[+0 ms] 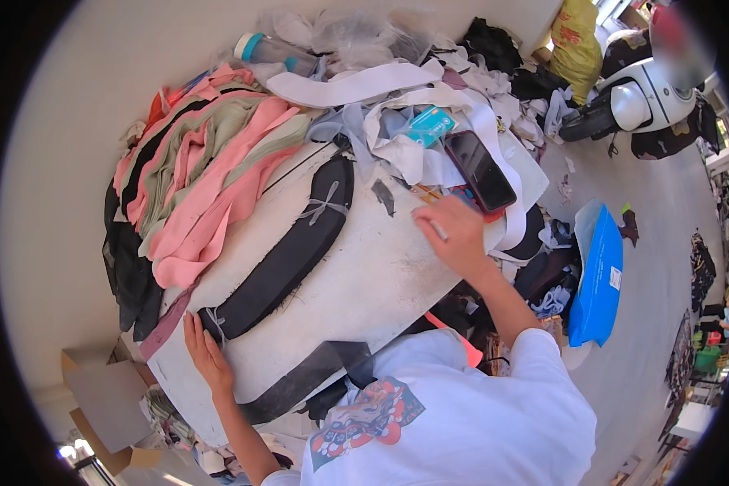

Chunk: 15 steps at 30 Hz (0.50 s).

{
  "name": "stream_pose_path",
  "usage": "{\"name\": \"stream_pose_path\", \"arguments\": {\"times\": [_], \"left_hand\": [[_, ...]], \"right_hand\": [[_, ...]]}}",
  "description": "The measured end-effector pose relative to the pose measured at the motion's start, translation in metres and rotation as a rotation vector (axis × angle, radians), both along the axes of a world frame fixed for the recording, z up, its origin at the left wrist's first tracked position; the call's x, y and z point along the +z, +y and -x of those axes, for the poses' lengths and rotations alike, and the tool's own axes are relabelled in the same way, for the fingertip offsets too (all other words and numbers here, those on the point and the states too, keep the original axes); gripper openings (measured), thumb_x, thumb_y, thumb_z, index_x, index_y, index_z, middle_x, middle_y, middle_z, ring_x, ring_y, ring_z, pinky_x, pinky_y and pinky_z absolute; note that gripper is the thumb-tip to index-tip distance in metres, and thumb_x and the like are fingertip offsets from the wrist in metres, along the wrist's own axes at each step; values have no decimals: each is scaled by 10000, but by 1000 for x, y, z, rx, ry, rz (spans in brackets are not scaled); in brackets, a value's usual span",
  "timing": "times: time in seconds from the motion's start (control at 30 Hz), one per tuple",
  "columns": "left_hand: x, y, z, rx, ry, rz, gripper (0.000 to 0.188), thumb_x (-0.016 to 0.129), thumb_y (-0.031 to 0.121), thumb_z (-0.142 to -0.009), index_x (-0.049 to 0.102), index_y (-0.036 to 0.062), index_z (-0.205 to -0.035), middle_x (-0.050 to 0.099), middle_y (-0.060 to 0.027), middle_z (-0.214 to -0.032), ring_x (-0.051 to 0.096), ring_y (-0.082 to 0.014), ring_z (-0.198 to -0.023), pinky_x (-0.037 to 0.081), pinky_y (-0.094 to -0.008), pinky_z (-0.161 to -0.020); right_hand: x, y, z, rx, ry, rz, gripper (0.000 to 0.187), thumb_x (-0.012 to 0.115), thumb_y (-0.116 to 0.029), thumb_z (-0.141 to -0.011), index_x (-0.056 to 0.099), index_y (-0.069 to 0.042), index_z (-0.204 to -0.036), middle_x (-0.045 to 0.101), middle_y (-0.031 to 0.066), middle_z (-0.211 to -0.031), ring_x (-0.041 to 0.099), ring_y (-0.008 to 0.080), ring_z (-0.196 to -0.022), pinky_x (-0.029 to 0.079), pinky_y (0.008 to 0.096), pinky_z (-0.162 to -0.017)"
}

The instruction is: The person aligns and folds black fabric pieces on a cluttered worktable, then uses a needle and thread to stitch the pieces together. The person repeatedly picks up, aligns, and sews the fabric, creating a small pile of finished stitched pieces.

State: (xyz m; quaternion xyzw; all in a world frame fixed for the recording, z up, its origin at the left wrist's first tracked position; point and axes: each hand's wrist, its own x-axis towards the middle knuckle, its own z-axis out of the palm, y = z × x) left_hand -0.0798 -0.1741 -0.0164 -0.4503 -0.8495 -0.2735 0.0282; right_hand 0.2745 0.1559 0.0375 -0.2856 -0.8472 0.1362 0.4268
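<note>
A long curved bundle of stacked black fabric pieces lies on the pale work table, tied with thin grey strips near both ends. My left hand rests by the bundle's lower left end, its fingers stretched out and nothing in them. Over the table's right part is my right hand, thumb and forefinger apart, with nothing visible between them. Just beyond it lie a dark smartphone and a thin yellow-orange item, partly hidden. A small dark fabric scrap sits between the bundle and my right hand.
Pink, grey-green and black fabric strips are heaped at the left. A sheer black strip crosses the near edge. White strips, a teal card and a bottle lie at the back. A blue bag and scooter stand right.
</note>
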Motion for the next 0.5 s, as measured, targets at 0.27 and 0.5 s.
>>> {"name": "stream_pose_path", "arguments": {"times": [0.27,0.5], "left_hand": [[-2,-7,14,195,33,-141,401,375,239,-1043,561,3,-1308,495,-177,-1402,447,-322,-1312,321,-400,-1097],[22,-3,7,148,181,-167,283,497,147,-994,617,8,-1209,535,-166,-1364,464,-328,-1298,329,-428,-1090]], "right_hand": [[9,91,-47,-289,-79,303,104,713,-79,-765,686,-56,-863,656,66,-822,635,211,-749,499,319,-675],[-9,141,4,-220,-173,-67,195,722,-76,-723,695,-102,-914,638,42,-907,597,247,-944,501,355,-750]]}}
